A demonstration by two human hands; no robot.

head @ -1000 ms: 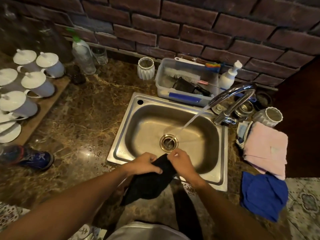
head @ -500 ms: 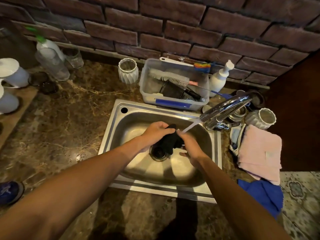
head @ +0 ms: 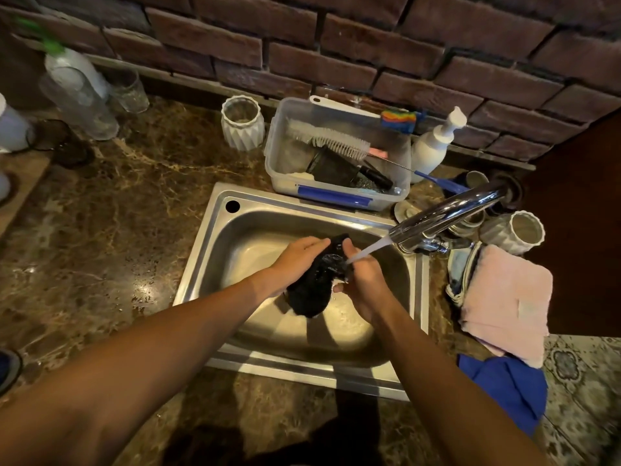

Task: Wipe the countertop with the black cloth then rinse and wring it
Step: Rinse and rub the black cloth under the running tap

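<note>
The black cloth (head: 316, 284) is bunched up and wet, held over the steel sink (head: 235, 227) between both hands. My left hand (head: 295, 260) grips its left side and my right hand (head: 361, 280) grips its right side. Water streams from the chrome faucet (head: 443, 213) onto the cloth's top, just by my right fingers. The cloth's lower end hangs down over the drain, which is hidden. The brown marble countertop (head: 111, 237) surrounds the sink.
Behind the sink stand a clear plastic tub (head: 339, 196) with brushes, a white ribbed cup (head: 242, 124) and a soap pump bottle (head: 433, 146). A pink towel (head: 507, 304) and blue cloth (head: 507, 388) lie right of the sink. A plastic bottle (head: 80, 92) stands far left.
Both hands carried the black cloth from the sink's front edge up into the basin and under the running water. It is now bunched tighter between the hands.
</note>
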